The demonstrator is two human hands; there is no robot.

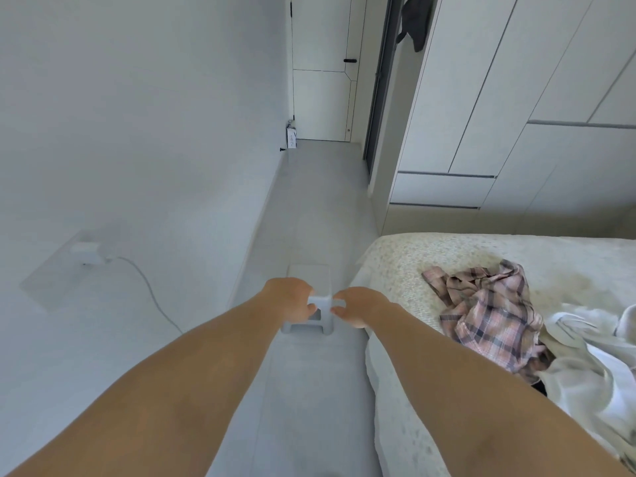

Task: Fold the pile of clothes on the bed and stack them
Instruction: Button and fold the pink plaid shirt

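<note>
Both hands (292, 301) gripping white stool (321, 316), clothes (488, 315) on bed (395, 256)

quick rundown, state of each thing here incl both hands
left hand: grips the stool's left side
right hand: fingers curled at the stool's right side
white stool: upright on the floor beside the bed
plaid shirt: crumpled, unfolded on the bed
white garment: crumpled, unfolded
</note>
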